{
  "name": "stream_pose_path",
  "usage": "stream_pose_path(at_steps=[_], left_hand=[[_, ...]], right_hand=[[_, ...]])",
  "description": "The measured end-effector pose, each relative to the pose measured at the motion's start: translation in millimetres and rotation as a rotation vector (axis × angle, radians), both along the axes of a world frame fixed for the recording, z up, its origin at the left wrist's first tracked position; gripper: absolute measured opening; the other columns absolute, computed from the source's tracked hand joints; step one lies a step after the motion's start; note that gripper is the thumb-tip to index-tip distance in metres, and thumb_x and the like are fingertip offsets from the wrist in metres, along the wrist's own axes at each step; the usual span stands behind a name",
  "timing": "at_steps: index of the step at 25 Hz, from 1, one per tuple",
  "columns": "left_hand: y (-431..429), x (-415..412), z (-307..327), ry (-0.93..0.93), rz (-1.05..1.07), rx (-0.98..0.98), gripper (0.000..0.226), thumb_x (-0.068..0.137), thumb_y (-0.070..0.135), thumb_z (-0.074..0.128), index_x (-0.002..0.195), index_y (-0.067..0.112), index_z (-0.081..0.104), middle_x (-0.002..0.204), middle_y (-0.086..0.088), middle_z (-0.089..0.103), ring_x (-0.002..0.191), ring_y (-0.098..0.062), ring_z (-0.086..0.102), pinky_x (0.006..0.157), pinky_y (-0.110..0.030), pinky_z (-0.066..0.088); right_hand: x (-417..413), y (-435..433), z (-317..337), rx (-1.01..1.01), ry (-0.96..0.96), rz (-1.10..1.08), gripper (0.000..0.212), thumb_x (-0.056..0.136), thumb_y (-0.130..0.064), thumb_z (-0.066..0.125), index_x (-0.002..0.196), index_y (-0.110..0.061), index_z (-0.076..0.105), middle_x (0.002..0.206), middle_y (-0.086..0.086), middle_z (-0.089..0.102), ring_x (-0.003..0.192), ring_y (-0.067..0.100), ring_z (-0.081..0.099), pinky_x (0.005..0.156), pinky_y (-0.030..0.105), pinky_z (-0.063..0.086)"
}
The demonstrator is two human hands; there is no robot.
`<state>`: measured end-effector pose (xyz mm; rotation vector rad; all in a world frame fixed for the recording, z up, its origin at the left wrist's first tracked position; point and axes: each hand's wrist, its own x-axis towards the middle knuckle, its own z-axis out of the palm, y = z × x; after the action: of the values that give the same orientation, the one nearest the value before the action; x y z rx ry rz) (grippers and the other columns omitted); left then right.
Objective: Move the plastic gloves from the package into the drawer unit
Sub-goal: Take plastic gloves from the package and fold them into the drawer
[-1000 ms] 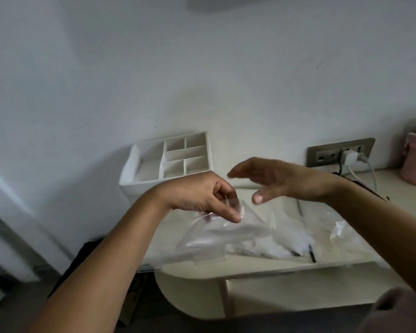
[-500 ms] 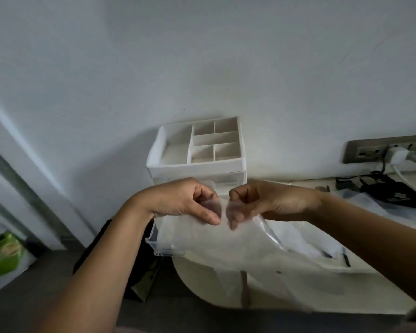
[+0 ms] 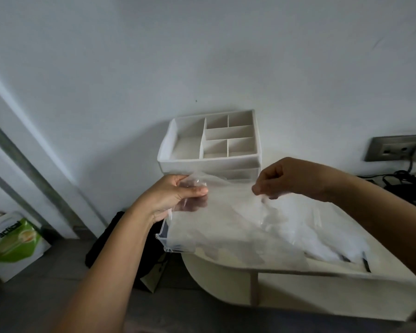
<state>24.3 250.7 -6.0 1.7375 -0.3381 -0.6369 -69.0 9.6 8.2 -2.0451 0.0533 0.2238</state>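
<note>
A thin clear plastic glove (image 3: 228, 219) is stretched between my hands above the table's left end. My left hand (image 3: 171, 198) pinches its left edge between thumb and fingers. My right hand (image 3: 283, 179) pinches its right edge. Behind stands the white drawer unit (image 3: 209, 162) with divided compartments on top. Its clear drawer (image 3: 166, 243) is pulled out below the glove, sticking past the table's edge. The package and more crumpled clear plastic (image 3: 322, 241) lie on the table to the right, partly under my right forearm.
The cream table (image 3: 226, 280) has a rounded left end. A wall socket (image 3: 394, 147) with plugs and dark cables (image 3: 404, 181) sits at the right. On the floor to the left are a green and white bag (image 3: 12, 239) and a dark object (image 3: 106, 239).
My right hand reached over and took the glove's edge beside my left hand. Both hands then drew apart, spreading the glove over the pulled-out drawer. The view swung left.
</note>
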Motion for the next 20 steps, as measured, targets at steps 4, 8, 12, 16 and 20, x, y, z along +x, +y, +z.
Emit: stream_pose_path(at_steps=[4, 8, 12, 16, 20], left_hand=[[5, 5, -10, 0.012, 0.118, -0.007, 0.004, 0.082, 0.004, 0.066, 0.085, 0.006, 0.066, 0.066, -0.007, 0.071, 0.058, -0.014, 0.069, 0.051, -0.019, 0.053], [6, 9, -19, 0.0, 0.163, 0.066, 0.001, 0.086, 0.004, 0.064, 0.085, 0.004, 0.064, 0.065, -0.008, 0.071, 0.055, -0.015, 0.069, 0.051, -0.021, 0.055], [4, 11, -29, 0.04, 0.228, 0.117, 0.003, 0.09, 0.001, 0.061, 0.087, 0.0, 0.06, 0.061, -0.01, 0.07, 0.049, -0.018, 0.068, 0.045, -0.022, 0.053], [-2, 12, -33, 0.045, 0.326, 0.129, 0.011, 0.088, -0.006, 0.059, 0.077, -0.003, 0.059, 0.048, -0.012, 0.062, 0.037, -0.016, 0.06, 0.038, -0.024, 0.05], [-3, 17, -44, -0.082, 0.337, 0.225, 0.023, 0.086, -0.001, 0.064, 0.064, 0.004, 0.057, 0.056, -0.012, 0.057, 0.04, -0.015, 0.057, 0.045, -0.026, 0.052]], right_hand=[[3, 2, -4, -0.225, -0.082, -0.094, 0.011, 0.083, -0.022, 0.07, 0.078, -0.012, 0.072, 0.069, -0.002, 0.071, 0.054, 0.005, 0.059, 0.059, 0.017, 0.048], [8, 21, -7, -0.682, -0.372, -0.316, 0.016, 0.083, -0.032, 0.069, 0.076, -0.017, 0.068, 0.067, -0.007, 0.062, 0.065, 0.011, 0.057, 0.058, 0.022, 0.038], [10, 37, -7, -0.97, -0.535, -0.356, 0.014, 0.087, -0.028, 0.063, 0.089, -0.014, 0.061, 0.087, 0.001, 0.064, 0.078, 0.024, 0.058, 0.06, 0.027, 0.036], [-3, 70, -16, -0.935, -0.845, -0.184, 0.031, 0.068, 0.006, 0.07, 0.093, -0.01, 0.059, 0.089, 0.007, 0.058, 0.075, 0.024, 0.055, 0.052, 0.029, 0.042], [-1, 95, -50, -0.707, -0.499, 0.192, 0.044, 0.093, -0.003, 0.043, 0.133, -0.019, 0.051, 0.139, 0.0, 0.049, 0.126, 0.014, 0.046, 0.101, 0.016, 0.031]])
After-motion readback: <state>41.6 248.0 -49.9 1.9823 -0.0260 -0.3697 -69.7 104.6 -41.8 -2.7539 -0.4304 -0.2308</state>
